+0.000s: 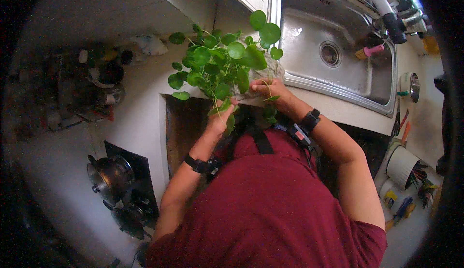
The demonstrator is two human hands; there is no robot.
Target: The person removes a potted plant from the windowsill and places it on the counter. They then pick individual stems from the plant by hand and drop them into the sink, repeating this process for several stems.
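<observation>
A potted-type plant with round green leaves (235, 50) stands in front of me at the counter's edge, left of the sink. Pale crumpled material (274, 66), cloth or a bag, shows beside and beneath its leaves; the plant's base is hidden. My right hand (273, 90) has its fingers curled on the near right side of this material. My left hand (219, 119) is at the near left side, its fingertips against the material's lower edge. Drooping leaves cover part of my left hand, so its grip is unclear.
A stainless steel sink (308, 35) lies to the right, with a pink-handled brush (373, 51) inside. Right of it are a metal-lined bowl (413, 86) and a white utensil holder (400, 166). Pots (110, 177) sit on a black cooktop (139, 166) at left. A dish rack (72, 115) is dimly visible.
</observation>
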